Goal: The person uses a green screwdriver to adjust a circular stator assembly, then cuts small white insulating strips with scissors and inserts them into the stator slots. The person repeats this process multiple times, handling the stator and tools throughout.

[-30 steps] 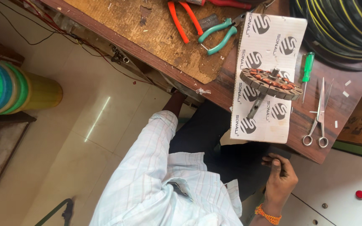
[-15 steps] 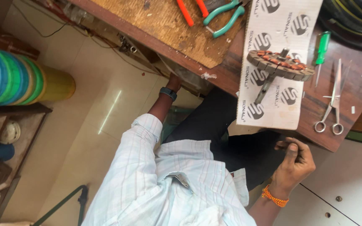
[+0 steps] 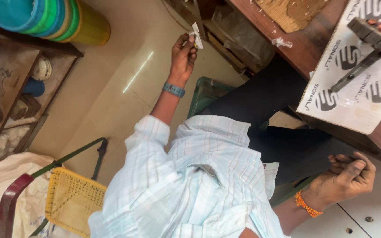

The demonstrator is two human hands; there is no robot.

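Left hand point(image 3: 182, 55) grip pinches a white paper scrap point(image 3: 196, 35) at its fingertips; right hand point(image 3: 347, 176) grip curled loosely, pinching nothing visible.

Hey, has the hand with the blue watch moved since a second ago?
Yes. The left hand has come out from beneath the wooden table edge, away over the floor, pinching a white scrap.

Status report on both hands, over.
Left hand pinches white paper scrap, raised over floor. Right hand half-curled by lap, nothing visible in it. Workbench edge close by.
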